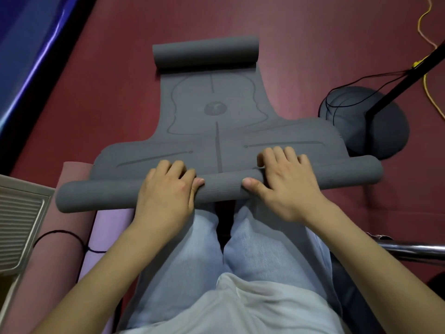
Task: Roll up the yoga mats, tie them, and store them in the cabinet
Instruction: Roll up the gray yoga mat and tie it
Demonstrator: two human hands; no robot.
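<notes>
Hands curl over the near roll of the grey mat on the red floor: left hand and right hand grip it, thumbs tucked behind. Rolling well, I'd judge, means even pressure so the ends stay flush. The far end is already curled.

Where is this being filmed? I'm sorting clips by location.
Probably a yoga or exercise room: a dark red padded floor, a grey yoga mat being rolled, more rolled mats beside it, and a blue padded surface along one edge.
</notes>
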